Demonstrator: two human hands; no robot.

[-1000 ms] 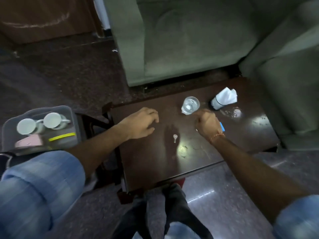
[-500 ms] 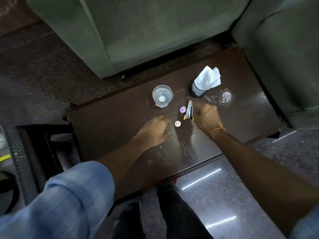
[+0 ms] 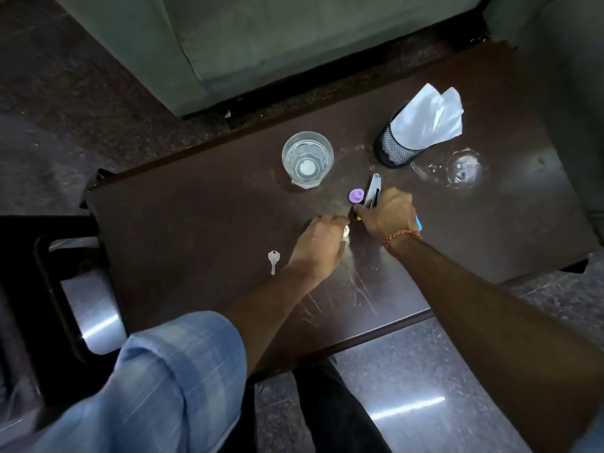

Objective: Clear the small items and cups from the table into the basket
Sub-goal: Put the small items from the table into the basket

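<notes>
On the dark wooden table [image 3: 196,230] stand a clear glass [image 3: 307,160] and a black mesh cup [image 3: 397,152] stuffed with white tissue [image 3: 428,116]. A small silver key [image 3: 273,259] lies left of my left hand [image 3: 318,248], whose fingertips pinch a small white round cap [image 3: 345,231]. My right hand [image 3: 389,215] is closed around a blue item [image 3: 418,225] and its fingers rest on the near end of a silver metal tool [image 3: 374,188]. A purple cap [image 3: 356,195] sits just left of that tool. The basket is out of view.
A grey-green sofa [image 3: 261,44] stands beyond the table's far edge, and another cushion at the right. A clear glassy round thing [image 3: 464,166] lies right of the mesh cup. A dark stand [image 3: 49,273] is at the left. My legs are below the near edge.
The view has swung right, so the basket has left the frame. My left hand has slid right onto the white cap, leaving the key uncovered. My right hand has stayed by the metal tool.
</notes>
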